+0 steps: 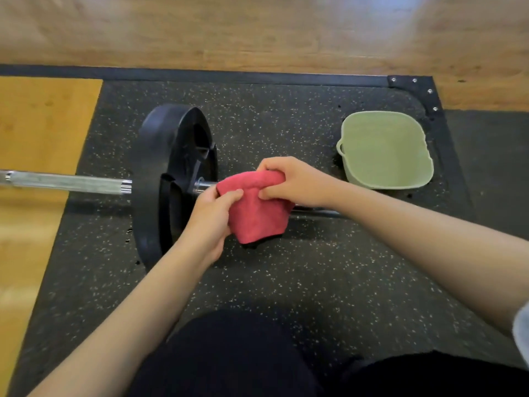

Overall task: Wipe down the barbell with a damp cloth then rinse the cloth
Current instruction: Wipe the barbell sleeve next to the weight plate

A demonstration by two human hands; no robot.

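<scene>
One pale green square plastic basin (386, 150), right of my grip: contents unclear. My left hand (209, 222) and right hand (292, 181) both pinch the red cloth (254, 213) over the chrome barbell (71, 181).

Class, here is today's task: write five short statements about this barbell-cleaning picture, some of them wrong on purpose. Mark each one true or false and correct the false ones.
1. The left hand and right hand both grip the red cloth. True.
2. The red cloth lies inside the green basin. False: it is draped over the barbell.
3. The green basin stands on the speckled mat. True.
4. The barbell carries no weight. False: a black plate sits on it.
5. The cloth is between the black plate and the green basin. True.
</scene>
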